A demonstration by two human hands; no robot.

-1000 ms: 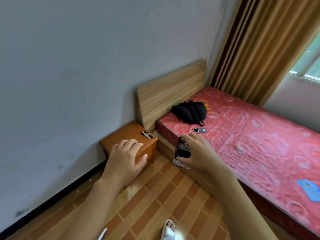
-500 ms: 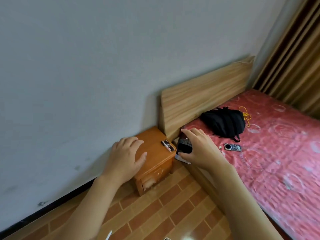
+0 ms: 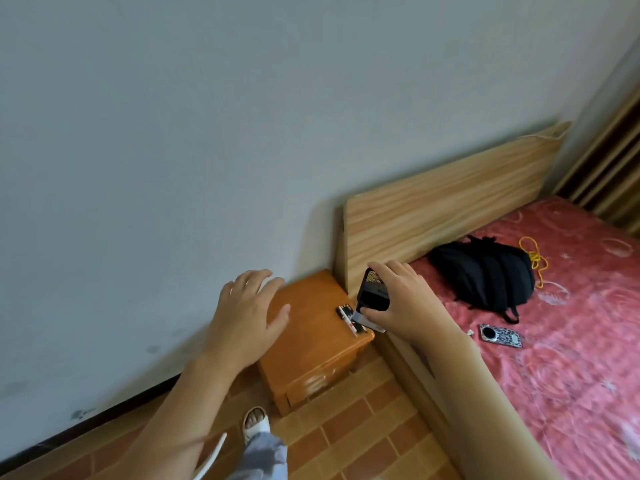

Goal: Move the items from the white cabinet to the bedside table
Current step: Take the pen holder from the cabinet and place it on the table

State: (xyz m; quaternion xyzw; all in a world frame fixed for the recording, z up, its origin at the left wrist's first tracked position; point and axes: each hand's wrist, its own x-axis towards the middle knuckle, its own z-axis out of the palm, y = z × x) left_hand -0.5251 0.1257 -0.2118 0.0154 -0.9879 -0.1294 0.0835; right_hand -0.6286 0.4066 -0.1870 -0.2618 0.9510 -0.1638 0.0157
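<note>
My right hand (image 3: 405,303) is gripping a black mesh-fronted rectangular object (image 3: 374,291) together with a thin white card (image 3: 367,320) beneath it, fingers curled closed around both, just right of frame centre. I am holding them tilted over the right edge of the small orange wooden bedside table (image 3: 311,341); I cannot tell whether the card is touching the top. A small black-and-white striped item (image 3: 351,320) is lying along that same edge, just beside the card. My left hand (image 3: 247,320) is hovering spread and empty over the table's left rear corner, fingers loosely apart. The middle of the tabletop is lying bare between my hands. The pale wooden headboard (image 3: 446,209) is standing close against the table's right side.
</note>
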